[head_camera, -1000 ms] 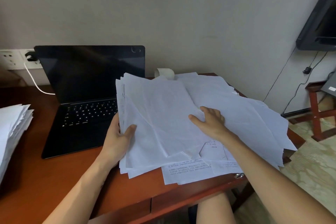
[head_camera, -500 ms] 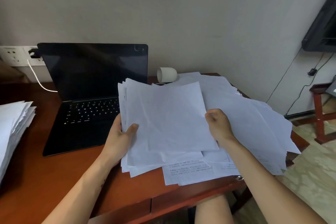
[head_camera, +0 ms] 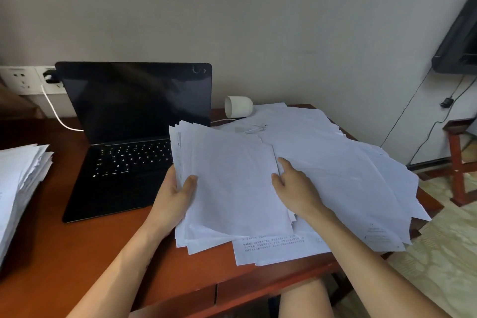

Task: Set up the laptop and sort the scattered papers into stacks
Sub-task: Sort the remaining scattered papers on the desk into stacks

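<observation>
A paper stack (head_camera: 20,183) sits far left of the fingers. The laptop (head_camera: 129,137) has lit QWERTY keys. The left hand (head_camera: 173,196) clamps the paper bundle (head_camera: 232,183) by its left edge. The right hand (head_camera: 294,188) lays one finger on loose papers (head_camera: 348,170); I cannot tell its grip. Sheets overhang the desk (head_camera: 77,253) in front.

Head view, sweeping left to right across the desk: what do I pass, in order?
Paper stack → open laptop → left hand → sheaf of papers it grips → right hand → scattered papers → red wooden stand.
</observation>
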